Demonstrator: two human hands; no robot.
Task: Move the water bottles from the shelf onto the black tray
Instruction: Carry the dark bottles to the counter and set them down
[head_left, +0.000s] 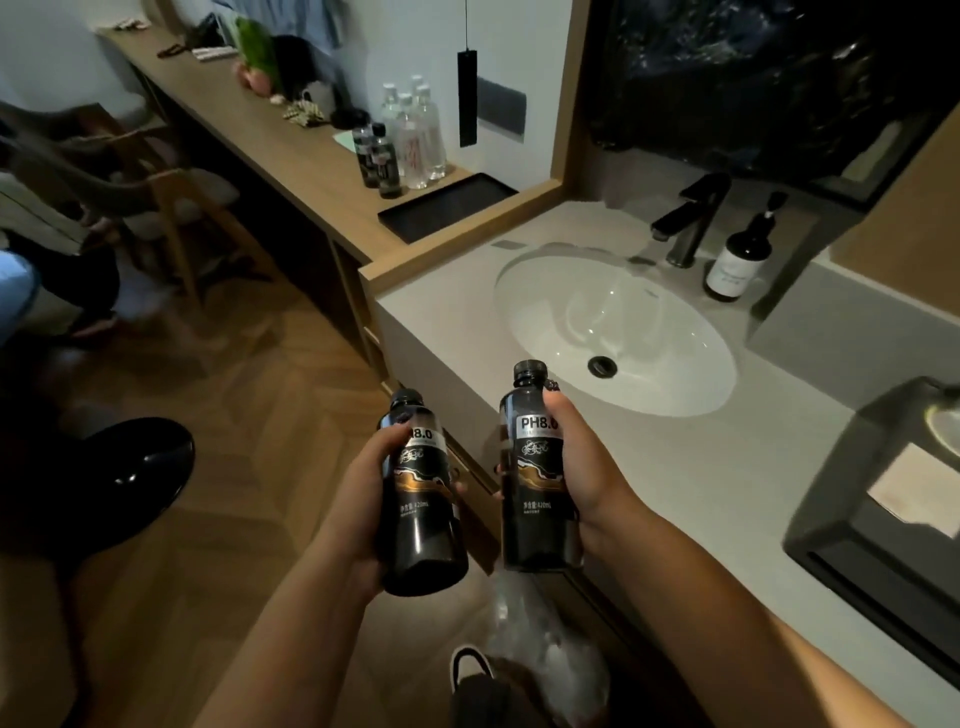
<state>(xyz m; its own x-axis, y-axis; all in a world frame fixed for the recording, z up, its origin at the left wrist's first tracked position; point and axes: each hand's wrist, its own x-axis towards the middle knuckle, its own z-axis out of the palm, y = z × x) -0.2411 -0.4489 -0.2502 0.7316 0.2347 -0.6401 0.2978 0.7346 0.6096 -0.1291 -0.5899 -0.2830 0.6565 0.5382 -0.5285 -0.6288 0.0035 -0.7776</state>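
My left hand (363, 499) grips a black PH8.0 water bottle (421, 514) upright, low in the middle of the view. Beside it my right hand (582, 467) grips a second black bottle (535, 499) of the same kind. Both hang in front of the grey sink counter, above the floor. The black tray (447, 208) lies bare on the wooden shelf (280, 150), far ahead. Just behind the tray stand two more black bottles (379, 161) and several clear water bottles (418, 140).
A white basin (613, 327) with a black tap (691, 218) and a dark soap bottle (737, 265) fills the counter on the right. A black tissue box (883, 499) sits at the right edge. A wooden chair (171, 208) and a seated person's legs are on the left.
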